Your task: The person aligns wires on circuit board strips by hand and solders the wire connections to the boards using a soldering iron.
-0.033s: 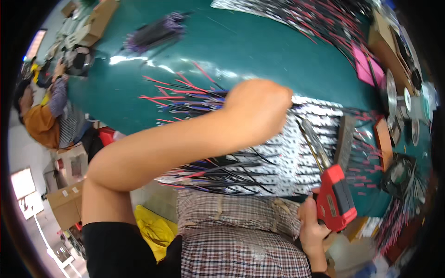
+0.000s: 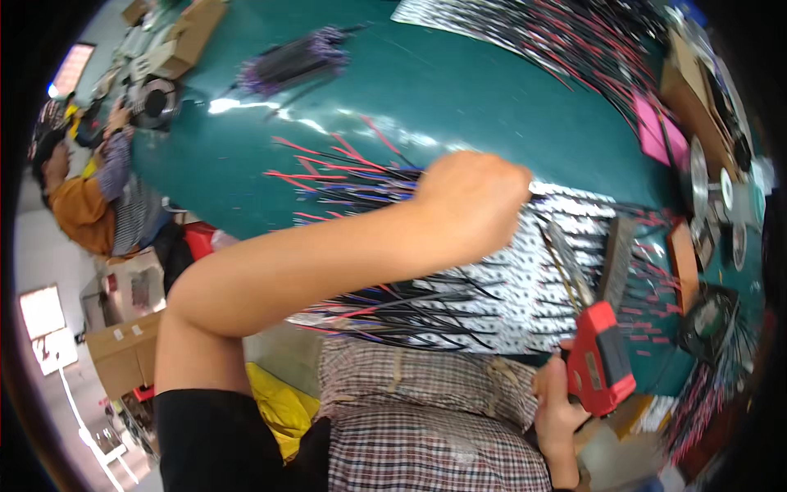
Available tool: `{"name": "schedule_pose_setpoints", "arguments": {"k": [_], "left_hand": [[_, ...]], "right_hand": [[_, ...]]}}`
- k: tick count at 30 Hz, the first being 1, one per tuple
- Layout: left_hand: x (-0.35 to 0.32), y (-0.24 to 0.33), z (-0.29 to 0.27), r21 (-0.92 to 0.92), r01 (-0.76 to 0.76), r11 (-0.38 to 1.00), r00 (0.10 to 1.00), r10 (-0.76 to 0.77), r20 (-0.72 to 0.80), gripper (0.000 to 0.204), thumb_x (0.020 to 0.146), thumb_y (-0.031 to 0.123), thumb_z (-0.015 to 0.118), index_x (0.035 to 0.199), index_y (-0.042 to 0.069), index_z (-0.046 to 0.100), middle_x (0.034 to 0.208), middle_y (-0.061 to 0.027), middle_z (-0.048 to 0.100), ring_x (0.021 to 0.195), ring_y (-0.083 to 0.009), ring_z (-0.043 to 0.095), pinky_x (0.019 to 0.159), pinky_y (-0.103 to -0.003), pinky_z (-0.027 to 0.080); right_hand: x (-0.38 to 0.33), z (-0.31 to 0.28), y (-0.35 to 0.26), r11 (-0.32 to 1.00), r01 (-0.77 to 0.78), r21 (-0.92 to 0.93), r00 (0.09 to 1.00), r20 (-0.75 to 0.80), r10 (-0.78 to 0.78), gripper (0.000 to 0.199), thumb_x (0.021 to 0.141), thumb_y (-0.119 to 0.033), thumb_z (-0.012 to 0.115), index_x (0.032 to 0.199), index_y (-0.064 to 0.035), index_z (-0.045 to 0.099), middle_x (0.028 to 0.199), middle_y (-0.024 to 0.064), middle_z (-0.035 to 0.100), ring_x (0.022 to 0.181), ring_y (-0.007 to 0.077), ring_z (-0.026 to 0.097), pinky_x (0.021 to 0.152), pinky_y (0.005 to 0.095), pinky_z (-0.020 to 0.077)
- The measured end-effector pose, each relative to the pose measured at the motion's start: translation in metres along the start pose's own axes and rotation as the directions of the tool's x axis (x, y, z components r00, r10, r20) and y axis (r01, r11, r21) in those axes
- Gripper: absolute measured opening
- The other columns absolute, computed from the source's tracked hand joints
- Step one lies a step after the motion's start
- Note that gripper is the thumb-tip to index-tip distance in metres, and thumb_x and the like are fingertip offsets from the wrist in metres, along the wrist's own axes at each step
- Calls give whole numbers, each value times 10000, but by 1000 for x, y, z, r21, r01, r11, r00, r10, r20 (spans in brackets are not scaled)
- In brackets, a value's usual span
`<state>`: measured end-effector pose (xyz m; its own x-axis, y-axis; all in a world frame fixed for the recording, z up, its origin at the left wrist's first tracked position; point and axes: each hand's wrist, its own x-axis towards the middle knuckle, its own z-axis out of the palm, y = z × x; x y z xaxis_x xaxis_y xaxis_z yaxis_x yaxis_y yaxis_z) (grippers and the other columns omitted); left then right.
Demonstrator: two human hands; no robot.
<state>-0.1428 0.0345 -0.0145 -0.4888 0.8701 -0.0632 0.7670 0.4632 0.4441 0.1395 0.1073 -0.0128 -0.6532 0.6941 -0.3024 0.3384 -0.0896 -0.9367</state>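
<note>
A white perforated panel [image 2: 518, 307], perhaps circuit boards, lies on the green table with rows of black, red and blue wires across it. My left arm reaches over it. My left hand [image 2: 477, 201] is closed in a fist at the panel's far part; its fingertips and whatever they pinch are hidden. At the near right, my right hand [image 2: 559, 407] grips a red and black soldering gun [image 2: 602, 361]. Its long metal tip and thin brass-coloured tube point away from me over the panel, just right of my left fist. A dark grey bar [image 2: 616, 261] lies across the wires at the panel's right side.
A purple-and-black wire bundle [image 2: 295, 64] lies at the far left. More wired strips [image 2: 541, 37] cover the far right. Along the right edge are a pink pad [image 2: 660, 131], reels [image 2: 699, 176] and an orange block [image 2: 682, 266]. A co-worker [image 2: 86, 193] sits at left.
The whole view has shifted slightly, so everything sits a little further right. Both hands keep about the same place over the panel, and the soldering gun stays in my right hand.
</note>
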Motion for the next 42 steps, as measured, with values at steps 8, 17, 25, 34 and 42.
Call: {"name": "schedule_pose_setpoints", "arguments": {"k": [8,17,25,34,42], "left_hand": [[-11,4,10,32,-87,996,968,92,-233,118,870,97,596,919,-5,564,796,-195,644,726,-377,669,666,-478,558],[-28,-21,-88,-138,-150,979,576,-27,-817,203,1056,220,524,1066,24,576,754,-59,571,656,-191,583,580,-342,448],[-125,-181,-89,-405,-98,909,22,-405,-914,258,1089,291,472,1069,49,559,739,24,496,585,-45,424,504,-216,342],[-143,-207,-78,-490,59,870,-36,-489,-872,283,1068,272,494,971,33,609,703,14,497,609,-76,437,561,-265,369],[-140,-218,-104,-558,12,830,100,-556,-825,260,1042,250,522,1012,15,631,694,-1,510,614,-83,446,553,-284,364]], "right_hand": [[3,0,0,989,-3,146,995,-96,17,262,991,-49,591,1228,32,513,562,-10,416,415,70,337,429,250,336],[5,-11,1,987,102,120,991,-94,-91,270,997,-13,576,1255,48,524,588,8,437,441,85,367,451,267,371],[-4,-5,-19,971,159,178,985,-93,-144,161,998,0,586,1155,26,561,598,19,477,477,93,410,476,281,385],[-8,-2,-23,952,186,243,982,-70,-174,135,1003,-20,591,1130,15,565,600,20,487,472,96,417,475,276,392],[-18,-3,-28,945,182,272,983,-85,-165,93,991,9,592,1048,-4,520,595,22,476,463,95,411,459,276,389]]}}
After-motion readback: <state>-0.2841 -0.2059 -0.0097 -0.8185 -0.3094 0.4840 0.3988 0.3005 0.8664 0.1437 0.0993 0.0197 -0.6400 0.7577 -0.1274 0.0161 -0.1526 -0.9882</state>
